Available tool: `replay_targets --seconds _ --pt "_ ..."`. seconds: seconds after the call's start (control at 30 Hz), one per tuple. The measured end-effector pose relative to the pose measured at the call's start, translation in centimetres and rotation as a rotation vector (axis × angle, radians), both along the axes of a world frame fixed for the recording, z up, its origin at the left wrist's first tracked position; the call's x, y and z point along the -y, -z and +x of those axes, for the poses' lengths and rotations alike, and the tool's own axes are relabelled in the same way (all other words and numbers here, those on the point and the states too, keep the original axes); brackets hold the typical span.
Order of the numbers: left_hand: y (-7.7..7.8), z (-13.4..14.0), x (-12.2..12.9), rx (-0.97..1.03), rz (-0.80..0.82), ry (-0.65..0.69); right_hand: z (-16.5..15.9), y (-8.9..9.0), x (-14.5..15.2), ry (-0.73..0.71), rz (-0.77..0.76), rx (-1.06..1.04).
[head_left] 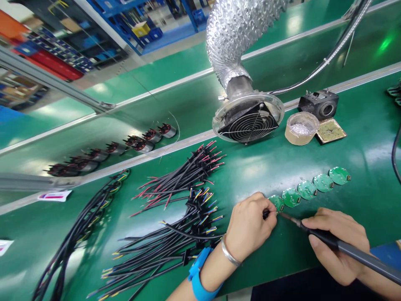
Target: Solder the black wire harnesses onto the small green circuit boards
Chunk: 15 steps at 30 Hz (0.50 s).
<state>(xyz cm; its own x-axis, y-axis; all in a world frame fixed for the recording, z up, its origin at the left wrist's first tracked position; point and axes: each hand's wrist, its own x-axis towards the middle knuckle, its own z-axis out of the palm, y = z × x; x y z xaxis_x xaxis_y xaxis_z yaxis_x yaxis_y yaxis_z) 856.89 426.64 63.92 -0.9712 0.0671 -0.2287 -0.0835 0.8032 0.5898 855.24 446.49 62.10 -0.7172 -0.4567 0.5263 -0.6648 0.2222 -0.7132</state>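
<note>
My right hand [340, 242] is closed round the dark handle of a soldering iron [354, 251]. The iron's tip points left, close to the leftmost round green circuit board [276, 202]; whether it touches the board I cannot tell. My left hand [250, 221] is pinched on a black cable [265, 213] at that board's near edge. Most of what lies between these fingers is hidden. Several more circuit boards [322, 182] continue the row up to the right, each with a small part at its edge.
Left of my hands lie bundles of black cables with red ends [184, 175] and multicoloured ends [175, 242]. A fume extractor [250, 125] hangs above the bench [250, 167]. Behind the boards stand a tub of metal shavings [302, 128], a sponge tray [330, 130] and a dark metal block [318, 105].
</note>
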Motion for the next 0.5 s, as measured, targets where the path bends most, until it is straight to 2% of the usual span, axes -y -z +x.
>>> replay_targets --seconds 0.3,0.5 --pt "0.28 0.24 -0.43 -0.012 -0.010 -0.059 -0.05 0.01 0.05 -0.029 -0.002 -0.048" --pt "0.06 0.07 -0.41 -0.008 -0.025 -0.026 0.55 0.34 -0.34 -0.025 0.032 -0.126"
